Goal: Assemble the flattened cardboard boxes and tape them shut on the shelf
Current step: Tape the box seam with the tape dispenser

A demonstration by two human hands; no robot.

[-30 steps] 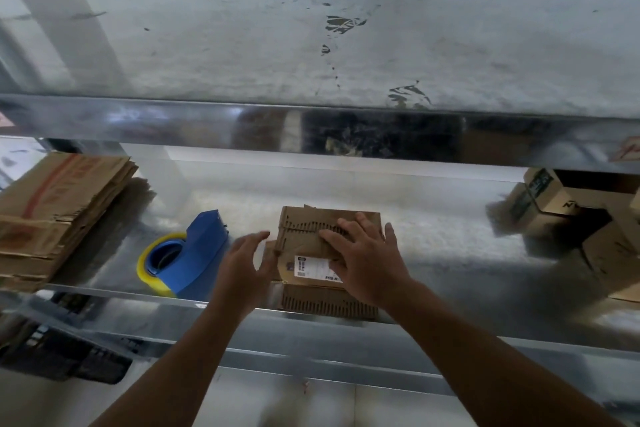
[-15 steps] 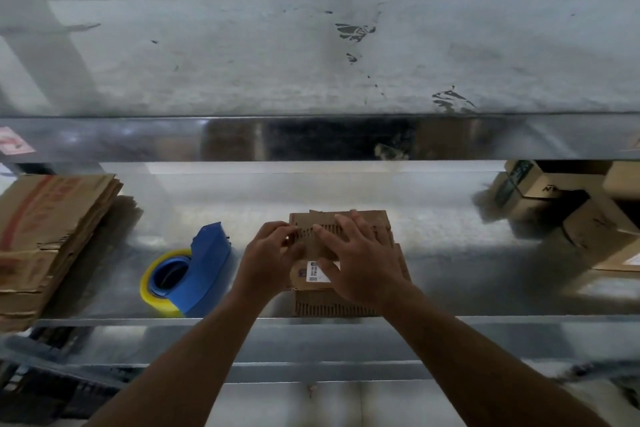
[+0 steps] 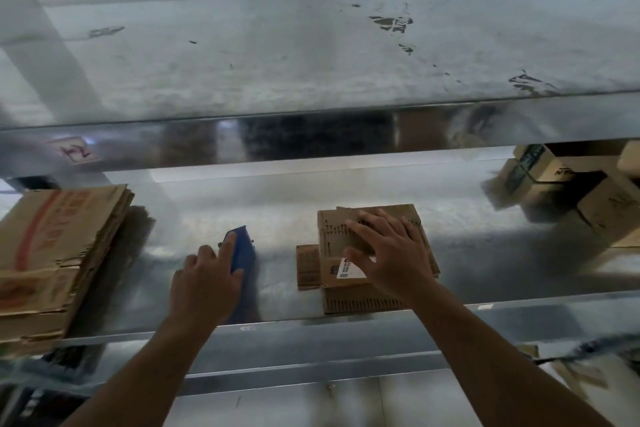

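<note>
Right hand (image 3: 391,260): fingers spread wide, cardboard box (image 3: 332,236) beneath. Left hand (image 3: 207,277): tape dispenser (image 3: 246,258) under fingers; grip unclear.
</note>
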